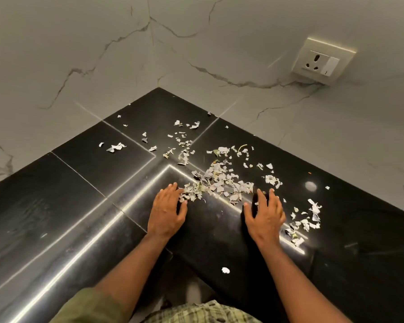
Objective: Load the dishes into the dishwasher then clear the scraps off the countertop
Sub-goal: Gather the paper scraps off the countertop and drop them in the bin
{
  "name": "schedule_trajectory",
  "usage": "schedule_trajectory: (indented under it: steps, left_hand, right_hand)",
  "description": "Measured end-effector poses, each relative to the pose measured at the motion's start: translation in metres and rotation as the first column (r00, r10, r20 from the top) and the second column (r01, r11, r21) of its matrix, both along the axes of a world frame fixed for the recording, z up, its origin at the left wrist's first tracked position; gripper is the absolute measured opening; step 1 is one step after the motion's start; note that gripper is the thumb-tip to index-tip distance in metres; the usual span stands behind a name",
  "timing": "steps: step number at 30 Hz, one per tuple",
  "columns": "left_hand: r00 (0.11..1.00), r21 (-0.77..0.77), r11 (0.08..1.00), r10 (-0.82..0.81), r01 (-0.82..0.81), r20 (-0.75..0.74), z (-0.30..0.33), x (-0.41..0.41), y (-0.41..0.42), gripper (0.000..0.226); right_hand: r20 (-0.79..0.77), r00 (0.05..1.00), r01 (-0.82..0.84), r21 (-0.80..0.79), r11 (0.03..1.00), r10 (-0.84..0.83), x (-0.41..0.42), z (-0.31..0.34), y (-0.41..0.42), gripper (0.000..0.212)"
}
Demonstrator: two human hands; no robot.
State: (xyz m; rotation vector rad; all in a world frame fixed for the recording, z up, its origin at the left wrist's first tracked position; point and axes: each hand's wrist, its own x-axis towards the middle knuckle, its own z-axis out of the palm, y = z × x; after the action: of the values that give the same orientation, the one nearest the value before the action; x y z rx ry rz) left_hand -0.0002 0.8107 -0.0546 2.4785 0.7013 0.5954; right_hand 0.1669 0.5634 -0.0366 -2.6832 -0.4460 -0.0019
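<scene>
Torn paper scraps (219, 183) with bits of green lie scattered over the black corner countertop (79, 173). The thickest heap sits at the counter's inner front corner. My left hand (167, 210) lies flat, fingers spread, its fingertips touching the heap's left edge. My right hand (265, 215) lies flat with straight fingers at the heap's right side. A smaller pile (306, 220) lies to the right of that hand. Looser pieces (116, 146) are spread toward the back wall. No dishes or dishwasher are in view.
Marble-patterned walls meet behind the counter's corner. A wall socket with switch (322, 61) sits on the right wall. A single white crumb (225, 270) lies near the counter's front edge. The floor shows below between my arms.
</scene>
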Motion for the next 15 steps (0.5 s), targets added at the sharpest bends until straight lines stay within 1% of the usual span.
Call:
schedule_trajectory:
  steps: [2,3,6,8,10,12,13,15]
  left_hand:
    - [1.0,-0.006,1.0,-0.027,0.026,-0.007,-0.001,0.002,0.001,0.04]
    - [0.999,-0.029,0.999,-0.037,0.037,0.01,0.0,0.002,0.003,0.035]
    - [0.991,-0.18,0.981,-0.051,0.073,0.125,0.006,0.0,0.007,0.016]
    - [0.98,-0.306,0.949,-0.02,0.081,0.199,0.011,-0.005,0.006,0.01]
    - [0.967,-0.391,0.919,0.046,0.058,0.252,0.014,-0.01,0.009,0.01]
    - [0.956,-0.425,0.904,0.097,0.032,0.278,0.016,-0.015,0.009,0.015]
    - [0.954,-0.432,0.901,0.107,0.025,0.279,0.016,-0.016,0.009,0.02]
    - [0.96,-0.408,0.912,0.082,0.036,0.268,0.015,-0.016,0.005,0.021]
  right_hand:
    - [-0.05,0.997,-0.065,-0.131,0.989,0.059,0.002,-0.002,0.005,0.076]
    - [-0.06,0.994,-0.102,-0.15,0.983,0.094,0.001,-0.002,0.013,0.079]
    - [-0.108,0.97,-0.228,-0.105,0.968,0.217,-0.007,0.003,0.052,0.08]
    - [-0.135,0.926,-0.361,-0.051,0.931,0.351,-0.019,0.005,0.079,0.077]
    - [-0.13,0.855,-0.506,0.006,0.862,0.503,-0.034,0.006,0.102,0.069]
    - [-0.062,0.782,-0.615,0.087,0.784,0.62,-0.048,0.003,0.112,0.05]
    - [-0.002,0.758,-0.645,0.154,0.749,0.653,-0.051,0.001,0.111,0.038]
    - [0.077,0.751,-0.646,0.292,0.705,0.656,-0.047,-0.005,0.102,0.019]
